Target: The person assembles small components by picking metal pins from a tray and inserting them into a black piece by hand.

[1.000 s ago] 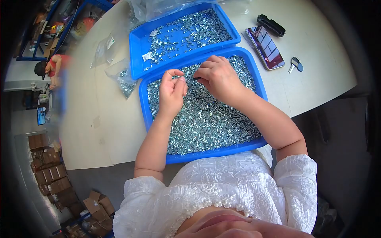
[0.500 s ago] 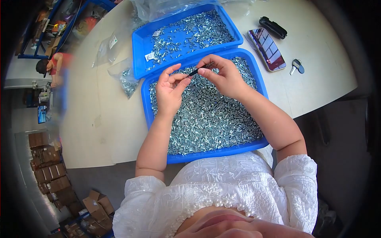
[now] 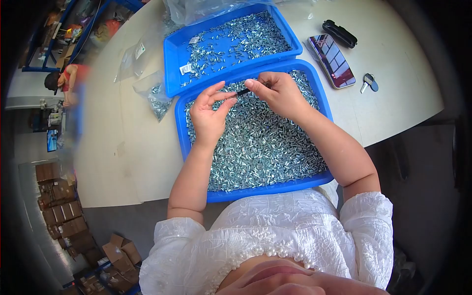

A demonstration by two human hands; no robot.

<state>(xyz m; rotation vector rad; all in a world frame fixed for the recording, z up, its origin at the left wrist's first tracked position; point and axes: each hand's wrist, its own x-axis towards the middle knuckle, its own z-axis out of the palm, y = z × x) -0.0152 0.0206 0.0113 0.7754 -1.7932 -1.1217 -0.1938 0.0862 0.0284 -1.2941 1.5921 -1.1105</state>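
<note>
My right hand (image 3: 282, 97) is closed around a slim black rod-like tool (image 3: 243, 92), whose left end points at my other hand. The thumb and fingertips of my left hand (image 3: 210, 114) pinch together at that end. What sits in the pinch is too small to make out. Both hands hover over the near blue bin (image 3: 181, 142), which is filled with small shiny metal pins (image 3: 265, 152). Behind it a second blue bin (image 3: 172, 59) holds a thinner, scattered layer of similar metal pieces (image 3: 258, 37) and small white labels.
On the right of the table (image 3: 123, 162) lie a phone (image 3: 332, 61), a black case (image 3: 339, 33) and a key (image 3: 368, 83). A clear bag of metal pieces (image 3: 159, 102) lies left of the bins. Another person (image 3: 69, 81) is at the far left, near stacked cardboard boxes (image 3: 61, 206).
My right hand has turned slightly, its thumb now lying along the black tool, and shifted a little right. My left hand has moved slightly left.
</note>
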